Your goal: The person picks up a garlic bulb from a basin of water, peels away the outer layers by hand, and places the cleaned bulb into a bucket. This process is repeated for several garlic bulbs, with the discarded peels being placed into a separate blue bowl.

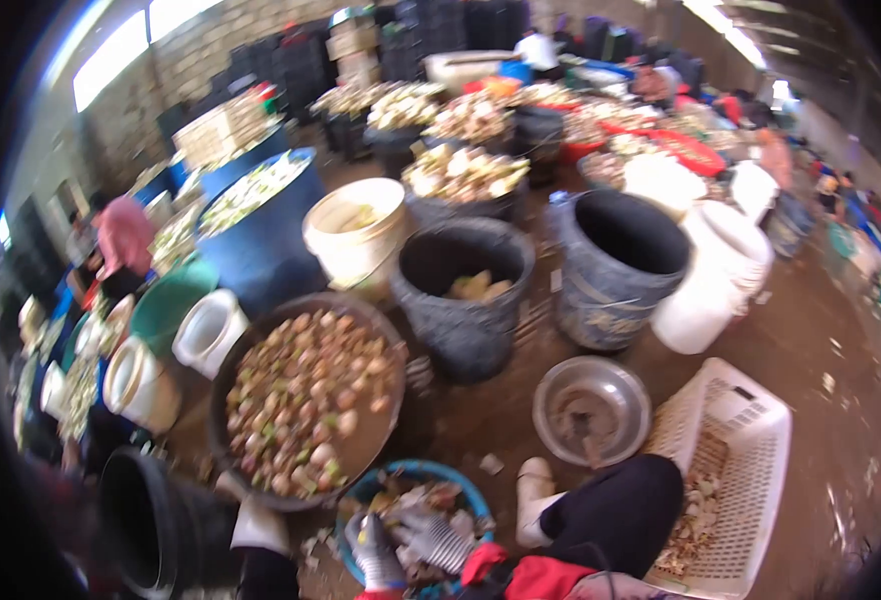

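Observation:
My left hand (374, 550), in a striped grey-white glove, is over a blue-rimmed basin (486, 503) at the bottom centre. Its fingers are curled, with a small yellowish spot by them; what they hold is too small to name. Close on its right is my right hand (437, 541), gloved alike, fingers stretched out over the pale scraps (426, 497) in the basin. Just beyond the basin, a wide brown tub (397, 335) holds many round, pale onion-like bulbs (306, 395) with green bits among them.
A white plastic crate (766, 470) with scraps stands right of my bent leg (616, 510). A metal bowl (626, 385) sits before it. Dark buckets (466, 335) (611, 300) and a white bucket (356, 240) stand ahead. Heaped tubs and people (126, 235) are farther back.

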A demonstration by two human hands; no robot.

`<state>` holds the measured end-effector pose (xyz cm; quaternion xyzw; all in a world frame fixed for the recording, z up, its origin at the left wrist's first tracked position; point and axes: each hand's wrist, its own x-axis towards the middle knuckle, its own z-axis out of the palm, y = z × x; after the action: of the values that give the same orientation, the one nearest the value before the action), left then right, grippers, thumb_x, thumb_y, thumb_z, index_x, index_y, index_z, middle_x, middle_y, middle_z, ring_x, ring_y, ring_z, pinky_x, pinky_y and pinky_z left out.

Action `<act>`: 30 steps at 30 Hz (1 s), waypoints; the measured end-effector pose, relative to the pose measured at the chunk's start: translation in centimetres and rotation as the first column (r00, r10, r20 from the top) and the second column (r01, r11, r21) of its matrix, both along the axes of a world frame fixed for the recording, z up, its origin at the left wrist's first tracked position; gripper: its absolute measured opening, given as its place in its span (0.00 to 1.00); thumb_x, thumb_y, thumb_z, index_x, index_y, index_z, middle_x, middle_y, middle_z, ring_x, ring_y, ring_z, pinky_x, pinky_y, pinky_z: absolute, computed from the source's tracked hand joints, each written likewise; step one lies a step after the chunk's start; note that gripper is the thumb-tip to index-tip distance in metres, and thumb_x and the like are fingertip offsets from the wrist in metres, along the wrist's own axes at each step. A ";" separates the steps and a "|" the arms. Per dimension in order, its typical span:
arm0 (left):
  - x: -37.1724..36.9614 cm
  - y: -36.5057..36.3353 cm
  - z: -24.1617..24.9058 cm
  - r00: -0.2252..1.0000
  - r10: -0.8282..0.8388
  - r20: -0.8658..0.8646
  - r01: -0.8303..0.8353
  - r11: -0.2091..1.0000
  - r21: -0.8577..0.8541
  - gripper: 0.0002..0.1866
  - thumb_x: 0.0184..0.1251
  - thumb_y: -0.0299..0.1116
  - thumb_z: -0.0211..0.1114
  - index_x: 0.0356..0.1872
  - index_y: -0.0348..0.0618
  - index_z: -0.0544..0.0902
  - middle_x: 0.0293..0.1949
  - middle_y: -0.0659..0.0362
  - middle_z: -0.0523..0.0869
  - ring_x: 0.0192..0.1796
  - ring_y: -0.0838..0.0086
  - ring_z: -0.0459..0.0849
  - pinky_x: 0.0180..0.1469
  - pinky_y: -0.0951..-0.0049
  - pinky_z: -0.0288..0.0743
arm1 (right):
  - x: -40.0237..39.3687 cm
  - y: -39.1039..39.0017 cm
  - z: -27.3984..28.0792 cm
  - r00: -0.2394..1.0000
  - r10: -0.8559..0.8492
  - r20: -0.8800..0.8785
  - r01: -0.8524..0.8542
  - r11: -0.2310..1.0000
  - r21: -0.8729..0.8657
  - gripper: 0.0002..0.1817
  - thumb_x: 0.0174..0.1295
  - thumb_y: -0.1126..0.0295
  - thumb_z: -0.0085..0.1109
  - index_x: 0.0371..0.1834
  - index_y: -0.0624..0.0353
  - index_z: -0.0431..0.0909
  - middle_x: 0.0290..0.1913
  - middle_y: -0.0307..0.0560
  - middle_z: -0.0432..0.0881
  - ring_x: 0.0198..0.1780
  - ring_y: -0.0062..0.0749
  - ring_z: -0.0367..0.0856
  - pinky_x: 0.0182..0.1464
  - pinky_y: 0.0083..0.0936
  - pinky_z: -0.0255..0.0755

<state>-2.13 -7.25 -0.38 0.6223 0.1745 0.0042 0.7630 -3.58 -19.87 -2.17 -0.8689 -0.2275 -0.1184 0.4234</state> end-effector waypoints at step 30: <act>-1.5 4.0 0.9 0.894 -0.443 0.063 0.334 0.753 0.567 0.39 0.55 0.49 0.73 0.62 0.33 0.69 0.47 0.50 0.78 0.48 0.65 0.79 0.53 0.70 0.72 | 0.5 0.7 2.7 0.882 0.020 -0.470 0.128 0.951 0.281 0.17 0.63 0.74 0.56 0.55 0.64 0.75 0.48 0.57 0.82 0.52 0.46 0.81 0.55 0.30 0.73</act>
<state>-3.61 -3.20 0.52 0.8311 -0.0425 -0.0457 0.5525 -3.08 -19.15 0.57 -0.8022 -0.0731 0.0491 0.5905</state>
